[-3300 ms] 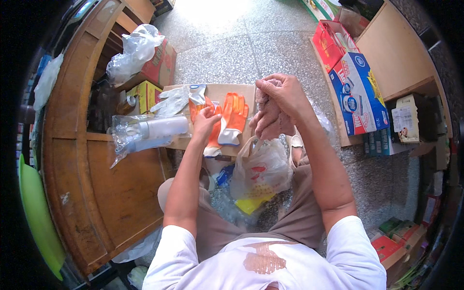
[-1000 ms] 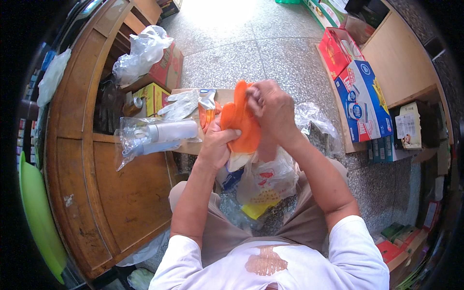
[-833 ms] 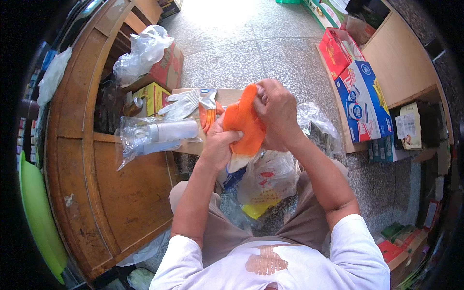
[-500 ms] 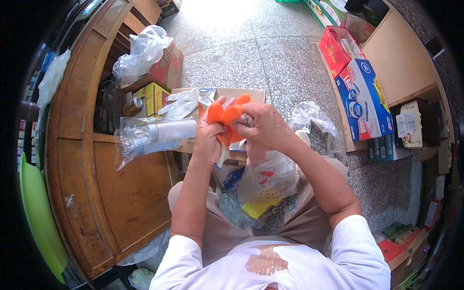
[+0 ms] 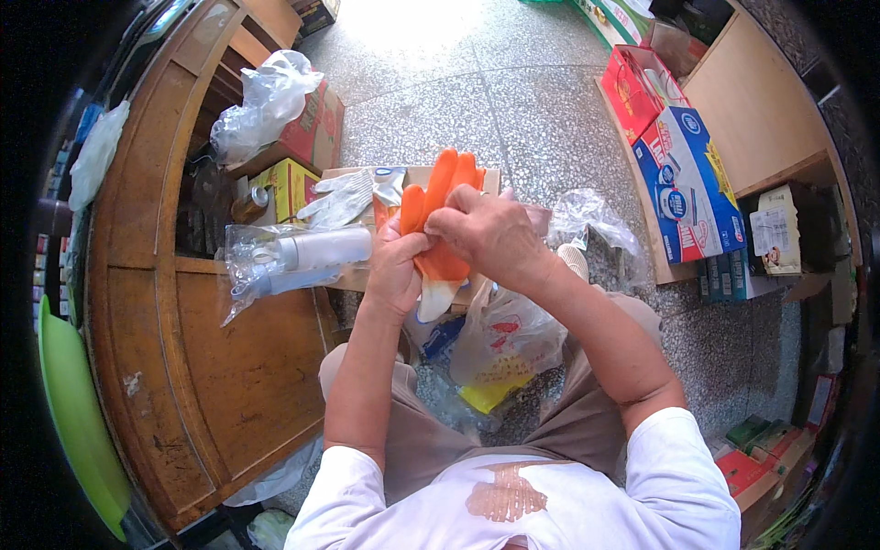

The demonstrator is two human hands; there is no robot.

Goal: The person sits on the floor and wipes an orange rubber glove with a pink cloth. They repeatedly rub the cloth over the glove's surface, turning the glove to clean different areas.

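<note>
An orange rubber-coated work glove [image 5: 443, 260] with a white cuff is held between my two hands, its fingers pointing away from me. My left hand [image 5: 396, 266] grips its left side near the thumb. Over the palm of the glove, my right hand [image 5: 490, 234] pinches the orange material. Just beyond, white knitted gloves [image 5: 341, 199] lie on a cardboard sheet [image 5: 339, 171]. A pale bottle in a clear plastic wrapper [image 5: 316, 249] rests to the left of my left hand. Beneath my hands sits a whitish plastic bag with red print [image 5: 509, 339].
A brown wooden cabinet [image 5: 220, 367] stands close on my left. Boxes and a bag-topped carton [image 5: 316, 128] are beside it. At the right are a red box [image 5: 632, 92], a blue and red box [image 5: 687, 183] and wooden shelving. Crumpled clear plastic [image 5: 596, 225] lies on the speckled floor [image 5: 541, 101].
The orange glove has gone from bunched to spread out, its fingers now extended away from me. My right hand has shifted slightly down and left across it.
</note>
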